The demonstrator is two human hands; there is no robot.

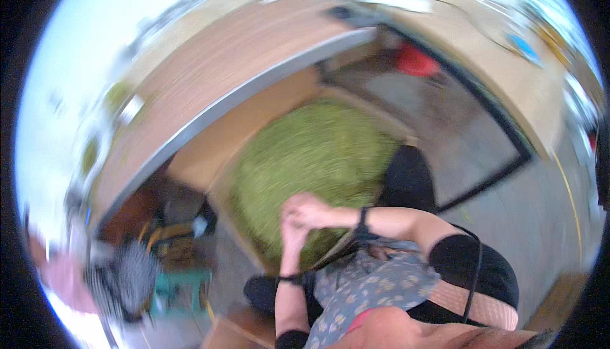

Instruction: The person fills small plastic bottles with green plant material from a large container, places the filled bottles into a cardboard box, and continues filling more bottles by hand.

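Observation:
My left hand point(294, 230) and my right hand point(310, 210) meet over the near part of a large cardboard box point(221, 177). Their fingers overlap and are blurred, so whether anything small is between them does not show. Below and beyond the hands, a mass of green, fibrous-looking material point(314, 148) fills the box. Motion blur hides its single pieces. Each wrist wears a dark band, and the box stands in front of my lap between my knees.
A long brown-topped table point(228, 58) with a grey edge runs beyond the box. To the right stands a pale table point(495, 63) on a black metal frame point(486, 182). A red object point(417, 60) lies beneath it. At left are a teal stool point(183, 292) and a person point(124, 277).

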